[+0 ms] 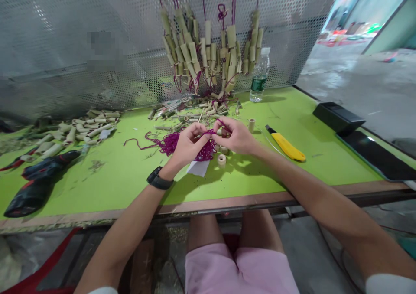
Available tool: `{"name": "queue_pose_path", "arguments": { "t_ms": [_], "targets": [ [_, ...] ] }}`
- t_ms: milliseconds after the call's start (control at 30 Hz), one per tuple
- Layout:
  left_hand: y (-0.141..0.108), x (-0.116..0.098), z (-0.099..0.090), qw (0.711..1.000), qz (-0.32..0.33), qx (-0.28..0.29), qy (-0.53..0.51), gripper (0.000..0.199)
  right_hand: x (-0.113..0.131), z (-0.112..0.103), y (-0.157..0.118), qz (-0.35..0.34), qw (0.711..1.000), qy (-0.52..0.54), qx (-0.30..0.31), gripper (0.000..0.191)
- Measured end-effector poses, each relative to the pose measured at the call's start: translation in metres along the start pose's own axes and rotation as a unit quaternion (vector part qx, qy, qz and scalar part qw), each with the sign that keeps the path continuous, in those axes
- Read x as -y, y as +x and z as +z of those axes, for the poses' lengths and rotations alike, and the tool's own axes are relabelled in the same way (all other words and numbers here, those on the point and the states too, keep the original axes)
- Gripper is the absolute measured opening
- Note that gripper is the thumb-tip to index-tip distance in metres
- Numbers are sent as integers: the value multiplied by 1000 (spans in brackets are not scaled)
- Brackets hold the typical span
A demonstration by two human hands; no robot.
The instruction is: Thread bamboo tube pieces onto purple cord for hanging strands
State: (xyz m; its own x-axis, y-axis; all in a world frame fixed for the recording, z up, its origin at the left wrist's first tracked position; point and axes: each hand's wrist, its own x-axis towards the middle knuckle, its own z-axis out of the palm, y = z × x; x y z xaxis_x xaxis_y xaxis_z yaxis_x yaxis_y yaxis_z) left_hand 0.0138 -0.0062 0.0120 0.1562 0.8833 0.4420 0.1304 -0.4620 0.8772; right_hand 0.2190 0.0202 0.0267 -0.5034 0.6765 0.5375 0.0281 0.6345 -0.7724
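Both hands meet over a tangled pile of purple cord (169, 144) on the green table. My left hand (191, 143), with a black band on its wrist, pinches a strand of this cord between thumb and forefinger. Close beside it, my right hand (235, 135) is closed on the same cord, and a loop rises over its fingers. Short bamboo pieces lie under and beside the right hand; one small ring-like piece (221, 160) stands just below it. A white scrap of paper (198, 168) sticks out from under the pile.
Bamboo tubes (186, 53) hang on purple cords against a perforated metal panel (136, 64). On the green table (130, 190) are a power drill (39, 183), cut bamboo (92, 127), a water bottle (259, 79), a yellow-handled knife (287, 146), a black box (338, 117) and a dark phone-like slab (377, 155).
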Motion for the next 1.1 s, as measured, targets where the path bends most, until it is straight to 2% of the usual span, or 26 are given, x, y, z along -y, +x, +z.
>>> {"name": "queue_pose_path", "arguments": {
  "t_ms": [233,400,600,733,867,1000,1100],
  "targets": [
    [1,-7,0,999,9,3,33,39,-2,-4,1,4,1000,3,-5,11],
    [2,-12,-3,1000,12,22,19,45,-5,-7,3,9,1000,12,-3,9],
    [0,-4,-9,997,-39,53,-40,42,-5,-9,3,-3,1000,-2,-6,8],
    [2,2,-10,997,-31,34,-61,41,-4,-9,3,-6,999,-53,-7,9],
    [4,3,-9,997,-33,18,-68,46,-4,-7,4,43,995,-93,-10,15],
    [4,5,-8,995,-48,23,-84,47,-8,-6,4,113,987,-110,-29,29],
    [4,5,-8,995,-54,5,-84,45,-13,-6,3,121,985,-101,-63,36]
  ]
}}
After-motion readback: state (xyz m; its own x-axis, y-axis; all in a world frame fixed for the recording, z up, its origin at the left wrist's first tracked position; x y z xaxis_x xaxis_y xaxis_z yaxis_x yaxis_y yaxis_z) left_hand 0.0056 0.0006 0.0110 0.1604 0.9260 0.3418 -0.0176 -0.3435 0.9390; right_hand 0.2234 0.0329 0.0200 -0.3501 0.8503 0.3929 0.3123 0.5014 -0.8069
